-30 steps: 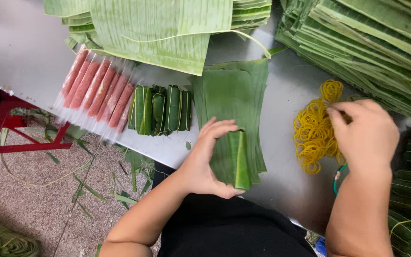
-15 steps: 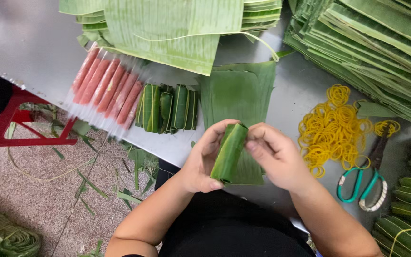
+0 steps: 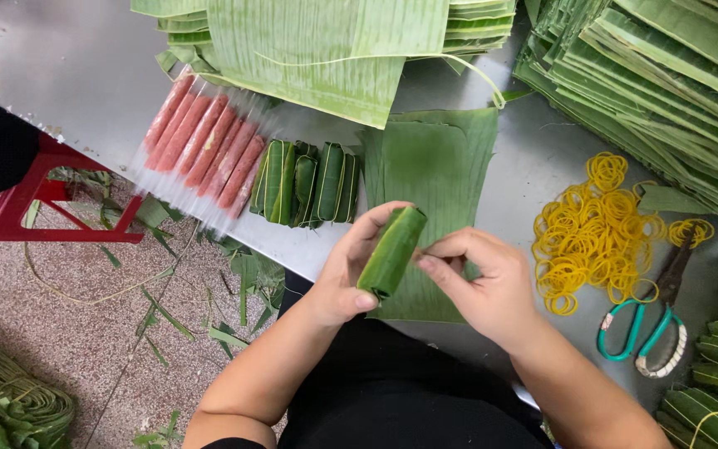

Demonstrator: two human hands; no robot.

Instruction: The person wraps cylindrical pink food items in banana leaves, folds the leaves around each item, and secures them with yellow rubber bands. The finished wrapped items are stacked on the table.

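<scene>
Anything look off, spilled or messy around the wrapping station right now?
Leaf scraps litter the floor beside the red stool. On the table, the rubber bands lie loosely heaped. The leaf roll in both hands looks intact.

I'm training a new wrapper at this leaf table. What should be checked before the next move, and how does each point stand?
1. Leaf-wrapped roll gripped: ok, left hand holds it above the table.
2. Right hand at the roll: ok, fingertips touch its side.
3. Roll's ends closed: cannot tell.
4. Yellow rubber bands nearby: ok, piled right of the flat leaf.
5. Scissors clear of the hands: ok.
</scene>
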